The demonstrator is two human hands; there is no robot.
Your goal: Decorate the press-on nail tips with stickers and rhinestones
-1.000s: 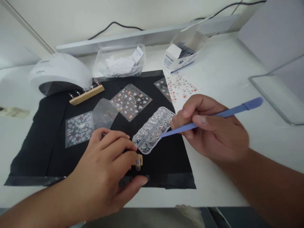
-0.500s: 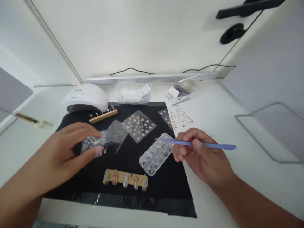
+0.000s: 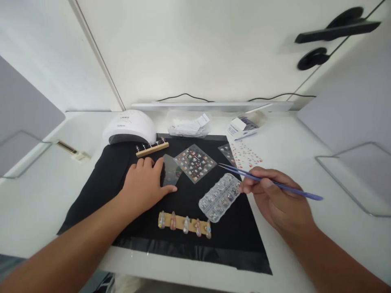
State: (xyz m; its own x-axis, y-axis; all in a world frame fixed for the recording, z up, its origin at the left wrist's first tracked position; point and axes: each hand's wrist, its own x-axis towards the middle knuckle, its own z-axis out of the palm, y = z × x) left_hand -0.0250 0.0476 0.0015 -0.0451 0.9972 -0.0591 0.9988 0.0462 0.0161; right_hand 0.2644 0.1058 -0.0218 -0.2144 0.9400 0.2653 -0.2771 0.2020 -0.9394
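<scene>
My left hand (image 3: pixel 143 183) lies palm down on the black mat (image 3: pixel 100 195), thumb and forefinger spread at the left edge of a clear sheet (image 3: pixel 171 171). Whatever lies beneath the palm is hidden. Purple tweezers (image 3: pixel 284 186) rest in my right hand (image 3: pixel 271 199), their tips slightly apart over the mat, near the right corner of a sticker sheet (image 3: pixel 195 162). Just left of that hand is a clear compartment case (image 3: pixel 220 197) of small rhinestones. Closer to me, several decorated nail tips (image 3: pixel 186 224) stand along a tan strip (image 3: pixel 179 223).
A white nail lamp (image 3: pixel 131 126) stands at the back left, beside a wooden nail-tip stand (image 3: pixel 152 149). Behind the mat are a clear bin (image 3: pixel 189 124) and an opened small box (image 3: pixel 242 126). A white sticker sheet (image 3: pixel 246 154) lies right. A brush (image 3: pixel 71 149) lies far left.
The view has shifted, moving everything rightward. My left hand has gone from above a small sticker sheet to flat beside the clear sheet; that small sheet no longer shows. The tweezer tips have spread.
</scene>
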